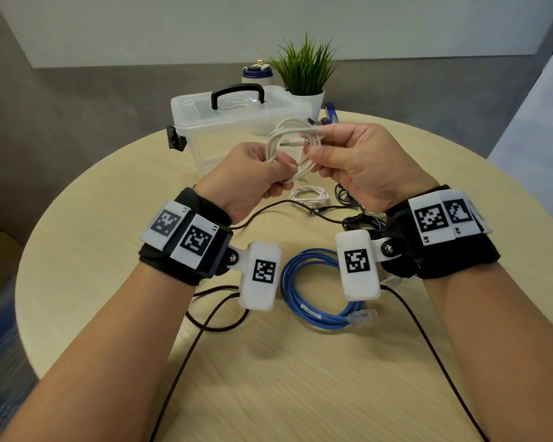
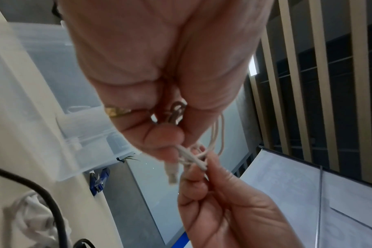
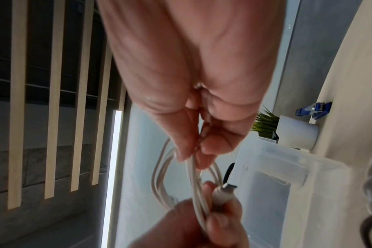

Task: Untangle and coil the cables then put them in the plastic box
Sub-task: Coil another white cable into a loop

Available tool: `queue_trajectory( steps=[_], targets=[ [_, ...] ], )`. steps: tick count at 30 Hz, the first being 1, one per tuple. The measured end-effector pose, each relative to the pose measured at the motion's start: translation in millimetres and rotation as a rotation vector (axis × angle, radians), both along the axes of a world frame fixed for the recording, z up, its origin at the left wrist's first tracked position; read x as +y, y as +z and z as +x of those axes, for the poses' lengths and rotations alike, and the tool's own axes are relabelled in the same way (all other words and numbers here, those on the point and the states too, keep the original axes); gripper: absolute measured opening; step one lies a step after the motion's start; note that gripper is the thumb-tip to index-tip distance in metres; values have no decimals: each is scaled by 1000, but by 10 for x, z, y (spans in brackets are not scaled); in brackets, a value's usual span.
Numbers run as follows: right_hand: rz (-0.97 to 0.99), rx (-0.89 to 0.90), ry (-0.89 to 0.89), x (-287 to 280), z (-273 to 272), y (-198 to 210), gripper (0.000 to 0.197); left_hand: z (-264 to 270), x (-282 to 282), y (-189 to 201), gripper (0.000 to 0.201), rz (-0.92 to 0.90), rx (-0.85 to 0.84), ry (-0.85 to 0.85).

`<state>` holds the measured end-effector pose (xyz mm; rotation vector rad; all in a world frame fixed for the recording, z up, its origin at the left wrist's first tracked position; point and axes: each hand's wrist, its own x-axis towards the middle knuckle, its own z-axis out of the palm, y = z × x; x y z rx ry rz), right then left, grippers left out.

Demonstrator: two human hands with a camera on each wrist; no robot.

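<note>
A round, pale wood-grain desk (image 1: 284,378) stands against a grey wall (image 1: 77,100), which carries a large whiteboard-like panel (image 1: 268,23). A potted green plant (image 1: 305,78) sits at the desk's far edge. Overhead, the wrist views show light wooden slats (image 3: 53,83) across a dark ceiling. Blue-grey carpet (image 1: 0,362) covers the floor.

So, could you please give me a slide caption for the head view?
Both hands hold a coiled white cable before the closed plastic box.

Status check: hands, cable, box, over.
Left hand and right hand both grip the white cable, coiled, held above the table. Plastic box lid shut. Blue cable on the table.
</note>
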<state>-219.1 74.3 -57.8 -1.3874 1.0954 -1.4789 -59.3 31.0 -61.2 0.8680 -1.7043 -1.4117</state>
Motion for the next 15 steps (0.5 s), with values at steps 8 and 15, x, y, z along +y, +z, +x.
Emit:
queue_trajectory(
  steps=[8,15],
  targets=[
    [12,-141,-145,-53,-51,7,10,16,65,27,7,85,84,-199],
    [12,21,-100,-12,-87,12,14,26,39,-2,9,39,61,-240]
  ],
)
